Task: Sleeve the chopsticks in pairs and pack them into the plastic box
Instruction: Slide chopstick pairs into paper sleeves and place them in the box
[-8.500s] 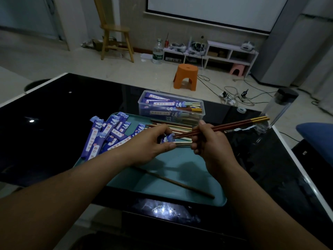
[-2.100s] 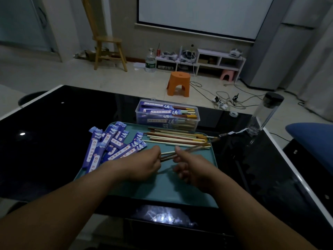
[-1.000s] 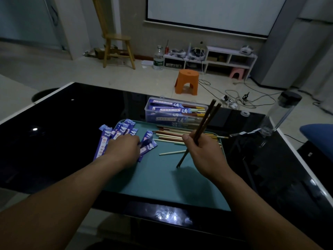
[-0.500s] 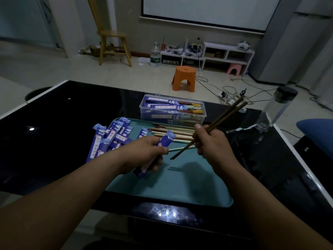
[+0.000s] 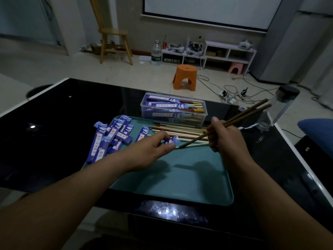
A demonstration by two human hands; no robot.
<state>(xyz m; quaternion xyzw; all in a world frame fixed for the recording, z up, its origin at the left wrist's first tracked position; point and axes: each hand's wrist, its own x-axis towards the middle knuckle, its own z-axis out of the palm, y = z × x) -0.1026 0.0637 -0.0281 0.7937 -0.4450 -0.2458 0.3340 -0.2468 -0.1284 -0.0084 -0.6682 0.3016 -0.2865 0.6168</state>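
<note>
We're holding a sleeve (image 5: 171, 140) and chopsticks (image 5: 248, 113) over the tray (image 5: 180, 188).
Our left hand (image 5: 153, 150) is pinching the sleeve; our right hand (image 5: 223, 137) is gripping both chopsticks, tips pointing just beside it.

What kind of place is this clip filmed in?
Probably a home living room: a large white screen on the wall, a low white shelf below it, an orange plastic stool on tiled floor.

wall: a white screen (image 5: 207, 9) is hanging over a low white shelf (image 5: 228, 59) | floor: pale tiles (image 5: 54, 69) are carrying a wooden chair (image 5: 113, 33), an orange stool (image 5: 185, 76), a pink stool (image 5: 235, 66) and loose cables (image 5: 232, 91) | light: dim, a bright spot (image 5: 32, 126) is glinting on the glossy black surface (image 5: 72, 109)
</note>
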